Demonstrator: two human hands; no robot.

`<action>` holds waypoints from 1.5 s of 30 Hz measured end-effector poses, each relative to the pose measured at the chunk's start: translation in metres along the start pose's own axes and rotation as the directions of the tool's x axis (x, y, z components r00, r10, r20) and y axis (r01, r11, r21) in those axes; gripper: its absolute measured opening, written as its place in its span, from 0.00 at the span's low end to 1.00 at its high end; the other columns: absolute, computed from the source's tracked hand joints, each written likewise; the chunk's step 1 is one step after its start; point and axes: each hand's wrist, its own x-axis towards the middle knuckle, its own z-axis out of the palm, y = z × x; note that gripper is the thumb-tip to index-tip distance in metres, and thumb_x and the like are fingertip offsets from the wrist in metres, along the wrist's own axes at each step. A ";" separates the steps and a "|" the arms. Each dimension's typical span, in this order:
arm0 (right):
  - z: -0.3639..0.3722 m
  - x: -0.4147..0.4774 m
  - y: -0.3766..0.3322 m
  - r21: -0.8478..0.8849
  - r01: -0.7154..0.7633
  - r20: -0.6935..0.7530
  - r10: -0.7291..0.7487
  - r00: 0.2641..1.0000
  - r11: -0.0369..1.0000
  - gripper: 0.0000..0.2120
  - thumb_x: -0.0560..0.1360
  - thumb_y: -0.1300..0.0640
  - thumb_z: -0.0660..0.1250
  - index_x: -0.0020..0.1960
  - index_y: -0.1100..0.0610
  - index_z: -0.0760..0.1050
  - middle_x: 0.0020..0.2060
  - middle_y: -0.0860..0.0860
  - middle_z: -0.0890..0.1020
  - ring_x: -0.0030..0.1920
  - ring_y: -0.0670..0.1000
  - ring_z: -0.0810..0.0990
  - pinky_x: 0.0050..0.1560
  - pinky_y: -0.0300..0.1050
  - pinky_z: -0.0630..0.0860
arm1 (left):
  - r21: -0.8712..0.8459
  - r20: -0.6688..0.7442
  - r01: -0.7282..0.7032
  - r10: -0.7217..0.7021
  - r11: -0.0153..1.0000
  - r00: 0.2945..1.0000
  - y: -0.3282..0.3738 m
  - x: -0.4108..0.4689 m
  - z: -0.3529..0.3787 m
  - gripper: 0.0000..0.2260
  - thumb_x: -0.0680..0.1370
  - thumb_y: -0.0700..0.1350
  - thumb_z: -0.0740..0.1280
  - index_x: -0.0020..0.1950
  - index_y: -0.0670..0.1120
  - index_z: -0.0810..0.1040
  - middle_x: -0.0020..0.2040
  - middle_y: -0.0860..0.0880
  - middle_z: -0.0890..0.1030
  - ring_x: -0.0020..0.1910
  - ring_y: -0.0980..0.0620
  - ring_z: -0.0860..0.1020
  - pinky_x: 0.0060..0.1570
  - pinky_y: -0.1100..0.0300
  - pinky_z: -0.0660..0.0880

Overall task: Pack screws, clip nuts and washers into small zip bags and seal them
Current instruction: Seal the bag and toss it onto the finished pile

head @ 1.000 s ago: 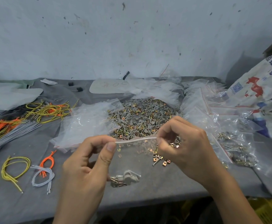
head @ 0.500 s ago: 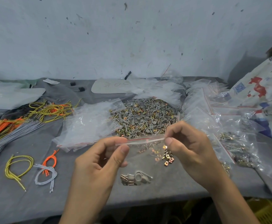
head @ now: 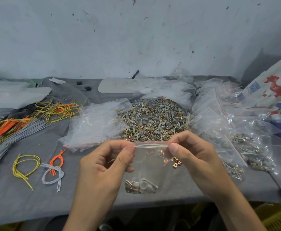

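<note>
— Over the front of the grey cloth-covered worktop (head: 28,202), what's in hand?

— A small clear plastic zip bag (head: 150,165) with a red line along its mouth, held upright between both hands. Whether its bottom rests on the cloth I cannot tell. The left hand (head: 103,167) has thumb and forefinger clamped on the left end of the zip strip. The right hand (head: 199,162) has its fingers clamped on the right end in the same way.

— Loaded?

— Yes. A little cluster of grey washers, coppery clip nuts and screws (head: 140,186) sits at the bottom. Filling looks done for this one, so I'd judge it is at the sealing step.

— Is it sealed?

— Can't say for sure. The strip between the two pinches seems to bow slightly, so I'd guess the middle is not yet pressed shut.

— And the job overall?

— Partway, by my reckoning. To the right lies a heap of filled clear bags (head: 246,147) with hardware inside. Beyond the hands, though, there's a broad pile of loose screws, washers and clip nuts (head: 153,119). Left of that is a stack of empty clear bags (head: 96,124). A few stray brass-coloured clip nuts (head: 175,165) lie on the cloth just by the right hand. Plenty left to pack.
</note>
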 end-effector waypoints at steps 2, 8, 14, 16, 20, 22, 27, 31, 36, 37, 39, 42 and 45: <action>0.001 0.000 0.000 0.031 0.017 -0.010 -0.017 1.000 0.999 0.08 0.76 0.52 0.69 0.48 0.57 0.80 0.39 0.53 0.84 0.41 0.49 0.81 0.45 0.38 0.77 | -0.019 0.021 0.009 -0.009 1.000 1.000 0.003 0.000 -0.002 0.04 0.72 0.50 0.74 0.45 0.52 0.86 0.38 0.45 0.83 0.35 0.52 0.81 0.35 0.62 0.79; 0.003 0.004 0.001 0.104 0.040 -0.040 -0.036 0.999 0.994 0.09 0.78 0.51 0.70 0.49 0.57 0.80 0.39 0.55 0.82 0.40 0.52 0.79 0.44 0.42 0.78 | -0.040 0.097 0.017 -0.013 0.999 0.995 0.010 0.000 -0.004 0.12 0.66 0.54 0.75 0.49 0.55 0.86 0.38 0.50 0.84 0.36 0.59 0.79 0.38 0.68 0.76; 0.004 0.004 0.000 0.143 0.037 -0.047 -0.030 0.998 0.989 0.12 0.77 0.47 0.71 0.49 0.57 0.80 0.38 0.54 0.82 0.38 0.52 0.79 0.43 0.42 0.77 | -0.041 0.093 -0.029 0.033 0.999 0.995 0.010 -0.001 0.000 0.09 0.67 0.53 0.77 0.46 0.54 0.86 0.35 0.53 0.82 0.33 0.60 0.76 0.36 0.69 0.74; 0.005 0.003 -0.001 0.145 0.036 -0.042 -0.030 0.999 0.989 0.13 0.77 0.47 0.71 0.49 0.57 0.80 0.38 0.54 0.82 0.38 0.52 0.79 0.43 0.43 0.78 | -0.019 0.056 -0.052 0.053 0.998 0.997 0.011 -0.002 0.001 0.07 0.67 0.54 0.74 0.44 0.55 0.86 0.32 0.55 0.80 0.31 0.62 0.74 0.33 0.69 0.72; 0.006 0.001 -0.001 0.152 0.039 -0.031 -0.035 0.999 0.988 0.12 0.77 0.47 0.71 0.50 0.56 0.80 0.39 0.55 0.82 0.38 0.52 0.79 0.43 0.42 0.77 | -0.001 -0.005 -0.074 0.074 0.997 0.997 0.012 -0.004 0.002 0.07 0.69 0.54 0.78 0.43 0.53 0.86 0.30 0.54 0.78 0.29 0.62 0.72 0.31 0.70 0.70; 0.007 0.000 0.000 0.158 0.035 -0.025 -0.032 0.999 0.987 0.12 0.77 0.47 0.71 0.51 0.56 0.80 0.39 0.55 0.82 0.39 0.52 0.80 0.43 0.41 0.77 | -0.006 -0.036 -0.075 0.075 0.997 0.997 0.012 -0.004 0.003 0.07 0.68 0.54 0.74 0.42 0.53 0.85 0.30 0.52 0.78 0.29 0.61 0.72 0.31 0.69 0.70; 0.011 -0.004 0.002 0.178 0.019 -0.027 -0.015 1.000 0.984 0.12 0.77 0.49 0.71 0.52 0.57 0.81 0.40 0.56 0.83 0.40 0.51 0.81 0.44 0.40 0.78 | -0.035 -0.059 -0.038 0.036 0.999 0.998 0.011 -0.004 0.002 0.07 0.68 0.53 0.74 0.41 0.52 0.85 0.31 0.52 0.78 0.29 0.58 0.72 0.31 0.67 0.70; 0.011 -0.003 0.000 0.152 0.049 -0.042 -0.043 0.998 0.987 0.08 0.78 0.54 0.70 0.51 0.58 0.81 0.39 0.57 0.83 0.39 0.52 0.80 0.44 0.40 0.77 | -0.007 0.027 0.036 -0.036 0.999 0.999 0.009 -0.003 -0.007 0.04 0.69 0.48 0.74 0.43 0.52 0.86 0.34 0.53 0.80 0.33 0.60 0.74 0.35 0.70 0.71; 0.012 -0.002 -0.004 0.115 0.053 -0.047 -0.048 0.998 0.992 0.05 0.78 0.57 0.70 0.50 0.58 0.82 0.39 0.57 0.83 0.39 0.52 0.80 0.43 0.41 0.78 | 0.013 0.093 0.040 -0.041 0.999 0.995 0.009 -0.005 -0.005 0.07 0.68 0.52 0.75 0.43 0.52 0.86 0.32 0.55 0.78 0.33 0.61 0.73 0.34 0.70 0.69; 0.012 -0.003 -0.005 0.113 0.053 -0.051 -0.047 0.998 0.992 0.04 0.78 0.57 0.70 0.50 0.58 0.82 0.39 0.57 0.83 0.39 0.52 0.80 0.43 0.40 0.78 | 0.022 0.088 0.029 -0.031 0.999 0.996 0.008 -0.006 -0.004 0.06 0.69 0.51 0.74 0.42 0.52 0.85 0.32 0.55 0.78 0.32 0.61 0.72 0.33 0.70 0.69; 0.013 -0.003 -0.006 0.113 0.058 -0.062 -0.051 0.997 0.992 0.05 0.77 0.56 0.71 0.49 0.58 0.82 0.38 0.57 0.83 0.38 0.52 0.80 0.43 0.40 0.78 | 0.054 0.060 0.001 -0.005 0.999 0.998 0.006 -0.005 -0.004 0.05 0.70 0.52 0.75 0.42 0.52 0.85 0.31 0.55 0.76 0.31 0.61 0.71 0.31 0.69 0.67; 0.015 -0.003 -0.007 0.083 0.069 -0.076 -0.063 0.995 0.994 0.04 0.77 0.57 0.71 0.48 0.57 0.82 0.37 0.59 0.82 0.38 0.53 0.79 0.43 0.42 0.77 | 0.105 0.035 -0.051 0.047 0.993 0.998 0.003 -0.005 -0.006 0.10 0.70 0.58 0.73 0.43 0.53 0.84 0.31 0.55 0.75 0.31 0.62 0.70 0.31 0.68 0.66; 0.015 -0.004 -0.010 0.017 0.085 -0.087 -0.083 0.993 0.996 0.06 0.76 0.53 0.70 0.48 0.56 0.81 0.37 0.59 0.81 0.38 0.55 0.79 0.42 0.45 0.77 | 0.167 0.059 -0.085 0.076 0.982 0.995 0.001 -0.005 -0.007 0.10 0.72 0.58 0.71 0.45 0.53 0.83 0.34 0.57 0.77 0.34 0.61 0.73 0.36 0.69 0.69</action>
